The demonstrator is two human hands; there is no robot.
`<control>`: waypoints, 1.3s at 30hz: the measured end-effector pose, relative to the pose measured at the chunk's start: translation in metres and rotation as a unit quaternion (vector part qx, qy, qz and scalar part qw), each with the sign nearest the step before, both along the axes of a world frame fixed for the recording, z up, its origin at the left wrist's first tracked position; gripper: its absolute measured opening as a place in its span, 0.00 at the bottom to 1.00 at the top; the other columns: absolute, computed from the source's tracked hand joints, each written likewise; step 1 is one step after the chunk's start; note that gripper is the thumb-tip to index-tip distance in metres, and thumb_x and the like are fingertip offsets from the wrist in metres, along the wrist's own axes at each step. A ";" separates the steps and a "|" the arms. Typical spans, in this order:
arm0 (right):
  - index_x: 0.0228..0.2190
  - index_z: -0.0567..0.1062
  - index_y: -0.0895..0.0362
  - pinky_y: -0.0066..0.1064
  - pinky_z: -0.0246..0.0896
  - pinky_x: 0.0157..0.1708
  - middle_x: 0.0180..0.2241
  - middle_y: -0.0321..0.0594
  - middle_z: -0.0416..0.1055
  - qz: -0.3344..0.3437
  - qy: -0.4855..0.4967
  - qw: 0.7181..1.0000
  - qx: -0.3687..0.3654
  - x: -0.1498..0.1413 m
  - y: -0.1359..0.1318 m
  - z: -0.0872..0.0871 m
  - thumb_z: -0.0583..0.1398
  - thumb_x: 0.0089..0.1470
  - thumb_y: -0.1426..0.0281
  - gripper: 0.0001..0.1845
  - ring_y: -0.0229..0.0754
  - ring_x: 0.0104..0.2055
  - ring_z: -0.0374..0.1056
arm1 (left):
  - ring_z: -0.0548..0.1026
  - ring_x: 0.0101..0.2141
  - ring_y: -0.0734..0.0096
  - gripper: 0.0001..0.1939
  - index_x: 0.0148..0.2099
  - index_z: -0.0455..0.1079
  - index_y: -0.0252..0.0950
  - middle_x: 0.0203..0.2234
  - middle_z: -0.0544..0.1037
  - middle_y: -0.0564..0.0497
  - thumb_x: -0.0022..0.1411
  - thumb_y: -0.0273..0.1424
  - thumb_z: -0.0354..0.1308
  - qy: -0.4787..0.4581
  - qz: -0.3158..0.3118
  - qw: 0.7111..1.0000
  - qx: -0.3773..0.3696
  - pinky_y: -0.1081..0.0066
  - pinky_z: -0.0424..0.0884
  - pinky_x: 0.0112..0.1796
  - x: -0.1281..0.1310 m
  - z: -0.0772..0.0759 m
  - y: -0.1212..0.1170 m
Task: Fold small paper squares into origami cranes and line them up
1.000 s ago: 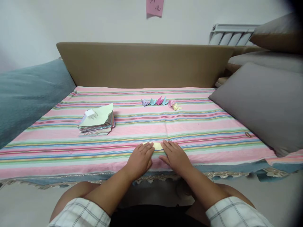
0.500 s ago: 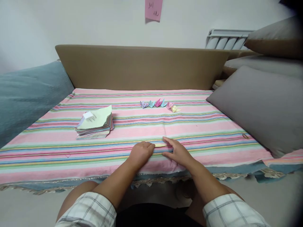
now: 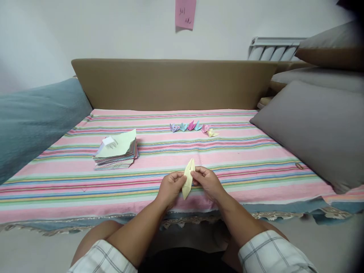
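A folded piece of pale yellow origami paper stands nearly upright between my hands, long and narrow, with a split at its upper tip. My left hand pinches its left edge between thumb and fingers. From the other side, my right hand pinches the right edge, thumb in front. Beyond them, several small folded paper cranes in purple, blue, pink and yellow sit in a row on the striped cloth.
To the left lies a stack of coloured paper sheets with a small white block on top. Grey cushions fill the right side, a blue cushion the left. A brown backrest runs along the back.
The yellow paper was lying flat under my left hand, with my right hand spread at its end. Now it is turned upright, and both hands pinch it.
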State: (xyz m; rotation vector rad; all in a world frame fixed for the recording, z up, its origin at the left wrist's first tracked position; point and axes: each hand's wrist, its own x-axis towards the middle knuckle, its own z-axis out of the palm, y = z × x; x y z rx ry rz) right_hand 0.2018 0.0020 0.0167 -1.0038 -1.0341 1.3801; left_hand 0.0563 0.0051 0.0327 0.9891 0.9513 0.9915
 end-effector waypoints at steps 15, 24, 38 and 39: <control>0.32 0.72 0.55 0.29 0.60 0.28 0.27 0.36 0.68 -0.068 -0.146 0.983 0.086 -0.006 -0.002 -0.002 0.62 0.46 0.61 0.12 0.36 0.27 0.63 | 0.67 0.19 0.78 0.20 0.25 0.71 0.32 0.17 0.73 0.54 0.32 0.40 0.71 -0.038 0.037 0.996 -0.071 0.76 0.63 0.23 0.002 -0.005 0.001; 0.26 0.73 0.56 0.29 0.60 0.30 0.28 0.37 0.70 -0.068 -0.077 0.993 0.055 -0.009 0.003 -0.005 0.64 0.41 0.59 0.13 0.38 0.28 0.63 | 0.62 0.18 0.81 0.17 0.22 0.71 0.32 0.15 0.69 0.57 0.34 0.39 0.70 0.021 0.017 1.000 -0.010 0.77 0.56 0.22 0.001 -0.006 0.001; 0.24 0.74 0.57 0.29 0.60 0.30 0.25 0.35 0.71 -0.058 -0.014 0.998 0.029 -0.014 0.003 -0.010 0.65 0.41 0.60 0.13 0.37 0.27 0.63 | 0.57 0.17 0.82 0.19 0.22 0.71 0.31 0.13 0.65 0.58 0.37 0.42 0.69 0.032 0.005 0.999 -0.003 0.77 0.52 0.21 -0.001 -0.008 0.001; 0.24 0.74 0.57 0.29 0.59 0.30 0.24 0.35 0.70 -0.057 -0.013 0.998 0.029 -0.014 0.003 -0.010 0.65 0.41 0.60 0.13 0.36 0.27 0.63 | 0.58 0.17 0.82 0.19 0.22 0.71 0.31 0.14 0.65 0.57 0.36 0.42 0.69 0.029 0.007 1.000 -0.004 0.77 0.53 0.21 -0.001 -0.009 0.001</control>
